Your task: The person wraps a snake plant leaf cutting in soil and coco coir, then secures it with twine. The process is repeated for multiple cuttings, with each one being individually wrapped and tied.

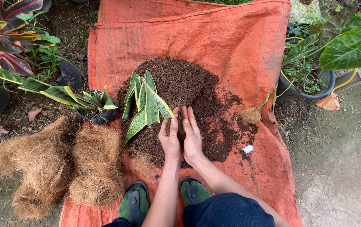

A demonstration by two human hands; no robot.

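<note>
Seen from above, a person crouches at the near edge of an orange woven sheet [239, 46] spread on bare ground. At the far left stand broad-leaved plants with red and green leaves [8, 33]. Below them lie two loose heaps of tan coconut fibre [63, 168], the right one partly on the sheet. Just above that fibre sits a small black pot [100, 114] holding a short plant with yellow-edged leaves.

In the middle of the sheet is a mound of dark brown soil [189, 84]. A loose plant with long, green, yellow-edged leaves [147, 105] lies on the left side of the mound, just beside the hands.

The left hand [170, 141] rests palm down on the near edge of the soil, fingers together and nearly straight, gripping nothing. The right hand [192, 136] lies beside it, touching it, flat and open on the soil, also holding nothing. Two green and black sandals [136, 204] show below the wrists.

Right of the soil lie a small fibrous root ball [252, 114] and a small white object [247, 149]. At the far right, off the sheet, a dark pot [302, 90] holds large, pale-veined green leaves.
</note>
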